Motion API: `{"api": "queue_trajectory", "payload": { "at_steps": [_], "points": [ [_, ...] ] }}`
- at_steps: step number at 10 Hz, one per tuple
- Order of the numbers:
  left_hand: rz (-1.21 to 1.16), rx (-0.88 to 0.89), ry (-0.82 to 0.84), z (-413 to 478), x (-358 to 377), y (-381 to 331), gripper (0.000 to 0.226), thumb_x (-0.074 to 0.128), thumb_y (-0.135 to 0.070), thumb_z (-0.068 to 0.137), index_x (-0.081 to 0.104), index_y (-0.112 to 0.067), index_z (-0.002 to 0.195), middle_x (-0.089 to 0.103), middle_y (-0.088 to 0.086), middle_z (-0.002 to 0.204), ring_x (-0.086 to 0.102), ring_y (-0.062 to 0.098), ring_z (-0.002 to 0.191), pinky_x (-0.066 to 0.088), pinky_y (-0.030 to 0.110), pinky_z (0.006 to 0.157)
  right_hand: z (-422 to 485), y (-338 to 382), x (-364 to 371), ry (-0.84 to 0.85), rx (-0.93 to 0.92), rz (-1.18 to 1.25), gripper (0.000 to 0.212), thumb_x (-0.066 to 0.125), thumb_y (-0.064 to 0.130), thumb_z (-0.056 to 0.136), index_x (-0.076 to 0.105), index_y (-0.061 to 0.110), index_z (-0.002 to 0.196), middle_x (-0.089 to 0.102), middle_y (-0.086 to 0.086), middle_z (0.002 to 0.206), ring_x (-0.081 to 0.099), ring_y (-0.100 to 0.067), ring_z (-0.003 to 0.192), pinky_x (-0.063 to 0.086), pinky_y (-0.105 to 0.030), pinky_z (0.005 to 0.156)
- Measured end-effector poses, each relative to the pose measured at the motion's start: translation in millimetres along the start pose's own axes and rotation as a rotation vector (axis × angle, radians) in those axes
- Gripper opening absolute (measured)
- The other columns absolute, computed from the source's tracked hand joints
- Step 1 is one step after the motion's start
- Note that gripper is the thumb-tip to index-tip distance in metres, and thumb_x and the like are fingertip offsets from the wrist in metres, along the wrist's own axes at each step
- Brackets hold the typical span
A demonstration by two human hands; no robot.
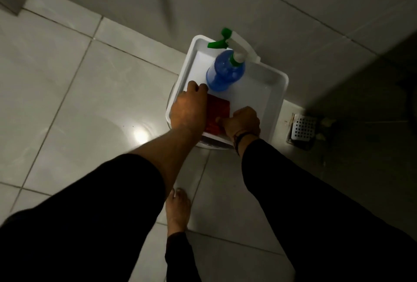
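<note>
A white plastic tray [274,101] sits on a low round stand against the wall. In it a blue spray bottle [225,73] with a green and white trigger head stands upright at the far side. A folded red cloth [218,110] lies flat in the tray's near left part. My left hand [189,108] covers the cloth's left side, its fingers curled down just short of the bottle. My right hand [244,121] is curled at the cloth's near right corner, thumb pressed on the cloth. The fingertips of both hands are hidden.
The floor is glossy grey tile [90,101], and a tiled wall rises right behind the tray. A square perforated floor drain [302,129] lies just right of the tray. My bare foot [178,209] stands below the tray. The right side is dark.
</note>
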State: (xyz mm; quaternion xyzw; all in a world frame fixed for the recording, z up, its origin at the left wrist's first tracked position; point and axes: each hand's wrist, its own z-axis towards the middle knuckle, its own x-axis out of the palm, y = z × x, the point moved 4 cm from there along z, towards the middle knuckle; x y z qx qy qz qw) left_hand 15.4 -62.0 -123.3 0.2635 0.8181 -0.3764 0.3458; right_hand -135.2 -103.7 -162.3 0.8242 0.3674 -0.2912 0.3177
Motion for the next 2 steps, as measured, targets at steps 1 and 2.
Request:
{"api": "queue_trajectory", "payload": {
  "at_steps": [1,2],
  "points": [
    [-0.002,0.037,-0.062,-24,-22,-5,0.066,0.074,-0.031,0.095,0.051,-0.02,0.156,0.048,0.007,0.161,0.055,0.03,0.143,0.058,0.049,0.107,-23,10,-13,-0.118,-0.031,-0.04,0.075,0.094,0.041,0.076,0.054,0.016,0.133,0.063,-0.013,0.139,0.063,-0.039,0.129,0.055,-0.049,0.108],
    [-0.074,0.071,-0.136,-52,-47,4,0.055,0.065,-0.035,0.1,0.054,-0.022,0.152,0.052,0.005,0.158,0.058,0.026,0.139,0.058,0.045,0.107,-55,22,-26,-0.174,-0.071,0.1,0.062,0.089,0.038,0.083,0.054,0.016,0.13,0.062,-0.012,0.137,0.062,-0.038,0.127,0.053,-0.047,0.107]
  ]
}}
